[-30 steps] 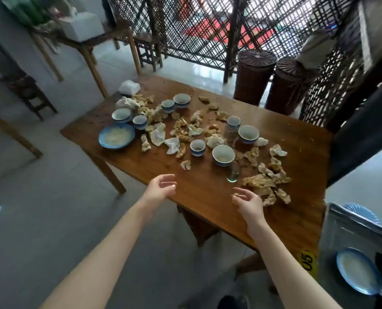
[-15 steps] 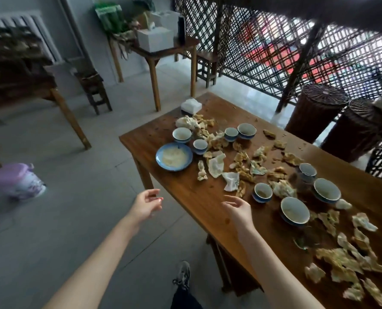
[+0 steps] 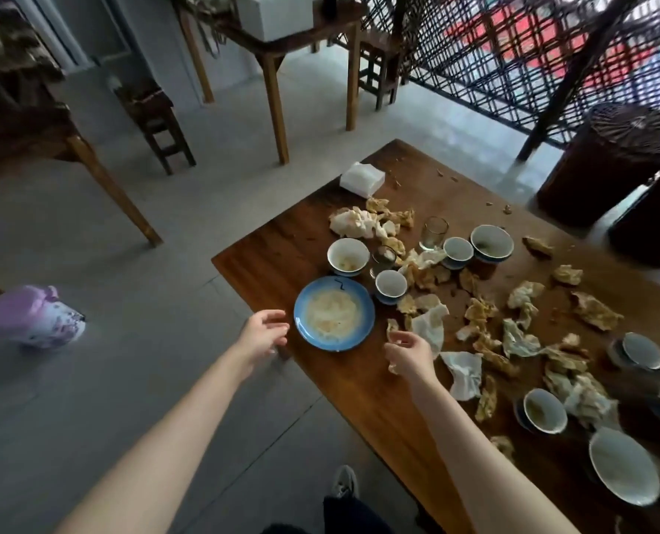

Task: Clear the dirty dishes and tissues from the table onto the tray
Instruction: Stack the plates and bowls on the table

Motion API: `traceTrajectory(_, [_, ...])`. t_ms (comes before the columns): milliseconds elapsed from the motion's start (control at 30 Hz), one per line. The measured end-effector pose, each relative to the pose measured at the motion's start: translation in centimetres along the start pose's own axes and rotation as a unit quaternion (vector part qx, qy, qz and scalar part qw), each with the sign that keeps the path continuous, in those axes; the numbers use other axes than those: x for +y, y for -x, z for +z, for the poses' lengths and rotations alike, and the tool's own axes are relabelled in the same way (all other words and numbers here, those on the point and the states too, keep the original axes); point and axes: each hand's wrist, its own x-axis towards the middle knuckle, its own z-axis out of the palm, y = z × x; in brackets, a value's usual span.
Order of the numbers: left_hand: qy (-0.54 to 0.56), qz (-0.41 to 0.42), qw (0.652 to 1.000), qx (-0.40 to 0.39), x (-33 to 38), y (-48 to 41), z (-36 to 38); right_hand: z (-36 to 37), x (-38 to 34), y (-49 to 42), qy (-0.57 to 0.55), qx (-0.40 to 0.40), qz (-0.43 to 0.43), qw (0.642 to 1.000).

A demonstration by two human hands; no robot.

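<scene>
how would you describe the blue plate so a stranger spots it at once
On the wooden table, find the corner nearest the left hand. The blue plate lies there, wide, flat and smeared with pale leftovers, beside smaller, deeper white cups.

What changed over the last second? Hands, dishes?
Both hands moved left along the table as the view swung that way. The left hand is now just off the plate, and the right hand is on its other side. Neither has taken hold of anything. Plate, bowls and tissues lie as before.
</scene>
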Motion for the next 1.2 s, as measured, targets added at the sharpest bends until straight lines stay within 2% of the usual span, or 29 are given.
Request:
traceTrajectory(100, [-0.025,-0.022,0.999,-0.017,0.1,-2.4,0.2,1.4,0.1,-1.3,0.054,-0.002,0.023,0.998])
traceTrajectory(267, [-0.097,-0.01,0.994,-0.046,0.7,-6.9,0.7,4.0,0.5,-2.5,0.154,0.035,0.002,0.987])
traceTrajectory(433, [-0.123,-0.033,0.988,-0.091,1.1,-11.5,1.4,6.5,0.2,-3.7,0.156,0.077,0.026,0.984])
traceTrajectory(667, [-0.178,-0.042,0.961,-0.207,1.8,-15.8,0.8,8.4,0.5,-4.8,0.071,0.129,0.107,0.983])
traceTrajectory(767, [-0.166,-0.047,0.956,-0.237,2.0,-16.5,-0.1,9.0,0.6,-4.2,0.015,0.151,0.131,0.98])
traceTrajectory(967, [-0.16,-0.014,0.936,-0.312,2.9,-15.2,0.5,8.4,1.0,0.1,-0.093,0.188,0.137,0.968])
traceTrajectory(1200, [-0.212,0.046,0.876,-0.432,3.8,-9.1,7.1,4.3,4.4,8.0,-0.218,0.306,0.138,0.916])
